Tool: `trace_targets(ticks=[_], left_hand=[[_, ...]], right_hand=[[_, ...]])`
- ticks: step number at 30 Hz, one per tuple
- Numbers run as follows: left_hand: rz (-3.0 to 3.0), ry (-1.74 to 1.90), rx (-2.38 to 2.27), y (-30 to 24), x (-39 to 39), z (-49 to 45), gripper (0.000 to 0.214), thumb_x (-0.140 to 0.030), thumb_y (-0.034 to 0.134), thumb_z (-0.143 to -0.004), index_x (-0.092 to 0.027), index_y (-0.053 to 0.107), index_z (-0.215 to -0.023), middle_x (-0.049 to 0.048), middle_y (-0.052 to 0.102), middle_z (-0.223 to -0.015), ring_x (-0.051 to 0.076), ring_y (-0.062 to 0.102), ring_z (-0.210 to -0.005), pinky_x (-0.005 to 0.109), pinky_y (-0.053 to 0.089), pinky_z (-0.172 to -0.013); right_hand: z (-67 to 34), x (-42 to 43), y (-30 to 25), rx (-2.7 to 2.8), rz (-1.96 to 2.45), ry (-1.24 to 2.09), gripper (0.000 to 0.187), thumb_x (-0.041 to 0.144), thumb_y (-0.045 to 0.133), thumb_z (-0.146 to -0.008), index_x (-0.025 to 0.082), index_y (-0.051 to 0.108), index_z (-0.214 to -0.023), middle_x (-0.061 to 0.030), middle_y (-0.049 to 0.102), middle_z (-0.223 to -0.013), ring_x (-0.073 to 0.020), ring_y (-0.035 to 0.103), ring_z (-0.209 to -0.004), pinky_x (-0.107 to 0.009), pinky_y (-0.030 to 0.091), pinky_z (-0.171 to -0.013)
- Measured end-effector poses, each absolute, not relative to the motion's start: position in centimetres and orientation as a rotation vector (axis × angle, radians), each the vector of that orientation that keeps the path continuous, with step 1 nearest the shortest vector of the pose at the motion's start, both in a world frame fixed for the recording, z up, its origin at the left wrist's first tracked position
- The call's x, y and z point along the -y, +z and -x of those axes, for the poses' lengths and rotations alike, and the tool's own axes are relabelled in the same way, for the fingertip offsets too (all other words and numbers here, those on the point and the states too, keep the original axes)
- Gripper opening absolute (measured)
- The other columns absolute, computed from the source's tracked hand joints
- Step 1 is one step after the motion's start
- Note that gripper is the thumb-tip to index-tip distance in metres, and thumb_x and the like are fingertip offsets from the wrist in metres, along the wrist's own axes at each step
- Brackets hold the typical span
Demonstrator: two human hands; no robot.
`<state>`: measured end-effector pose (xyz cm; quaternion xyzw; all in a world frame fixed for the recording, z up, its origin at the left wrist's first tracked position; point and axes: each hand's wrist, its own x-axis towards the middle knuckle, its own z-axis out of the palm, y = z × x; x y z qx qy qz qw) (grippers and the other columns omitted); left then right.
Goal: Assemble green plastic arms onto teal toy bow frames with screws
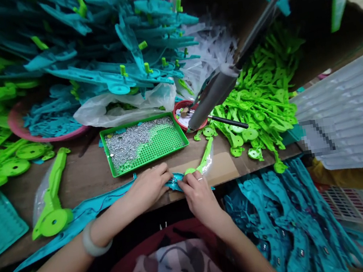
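A long teal plastic toy part (109, 201) lies along the table's front edge, with thin dark wire running in its channel. My left hand (152, 183) is closed on it near its right end, fingers bent over the edge. My right hand (198, 192) pinches that same end, its fingertips close to my left ones. Small fittings show between the hands, too small to name. Just beyond my right fingers, a lime-green part with a clear blade (207, 157) lies on a piece of cardboard (222, 168). Another lime-green part (52, 210) rests left of my left forearm.
A green tray (162, 145) of small metal screws sits ahead. Behind it are a red basket (179, 118), a pink basin (16, 126) and a tall teal pile (113, 41). A grey cylindrical tool (212, 95) slants overhead. Lime-green parts (258, 101) heap at right; teal parts (282, 216) stack below.
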<state>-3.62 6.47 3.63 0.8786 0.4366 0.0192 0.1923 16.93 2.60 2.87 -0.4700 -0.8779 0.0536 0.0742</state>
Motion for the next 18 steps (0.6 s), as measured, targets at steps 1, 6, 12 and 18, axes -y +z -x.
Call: trace_targets(ticks=[1, 6, 12, 18], left_hand=[[-2.454, 0.055, -1.215, 3.6, -6.6, 3.7, 0.021, -0.025, 0.063, -0.095, -0.018, 0.066, -0.114, 0.0059, 0.058, -0.104, 0.021, 0.062, -0.087, 0.032, 0.047, -0.075], [-2.424, 0.083, -1.162, 3.6, -7.2, 3.9, 0.02, -0.026, 0.067, -0.091, -0.02, 0.067, -0.111, 0.0047, 0.058, -0.104, 0.02, 0.063, -0.091, 0.03, 0.048, -0.076], [-2.469, 0.315, -1.287, 3.0, -4.5, 4.9, 0.033, -0.024, 0.061, -0.096, -0.018, 0.059, -0.129, 0.0094, 0.063, -0.116, 0.025, 0.06, -0.104, 0.038, 0.05, -0.087], [-2.643, 0.625, -1.417, 1.6, -0.2, 6.4, 0.025, -0.019, 0.054, -0.099, -0.016, 0.062, -0.122, 0.0087, 0.07, -0.114, 0.027, 0.058, -0.113, 0.045, 0.045, -0.101]], right_hand=[[-17.3, -2.9, 3.0, 2.711, 1.315, 0.134, 0.022, 0.011, 0.051, -0.097, 0.015, 0.068, -0.11, -0.01, 0.063, -0.098, -0.0255, 0.049, -0.093, -0.039, 0.047, -0.082], [-18.6, -5.5, 3.9, 3.007, 0.805, 0.128, 0.017, 0.019, 0.052, -0.1, 0.014, 0.067, -0.094, -0.008, 0.063, -0.089, -0.0233, 0.05, -0.09, -0.036, 0.047, -0.076], [-19.1, -6.3, 4.6, 3.096, 0.665, 0.081, 0.02, 0.016, 0.049, -0.1, 0.011, 0.067, -0.095, -0.0118, 0.063, -0.098, -0.0255, 0.052, -0.096, -0.039, 0.048, -0.08], [-20.4, -5.5, 3.1, 2.934, 0.532, 0.118, 0.024, 0.018, 0.049, -0.097, 0.01, 0.063, -0.115, -0.0104, 0.066, -0.091, -0.0254, 0.053, -0.091, -0.042, 0.049, -0.086]])
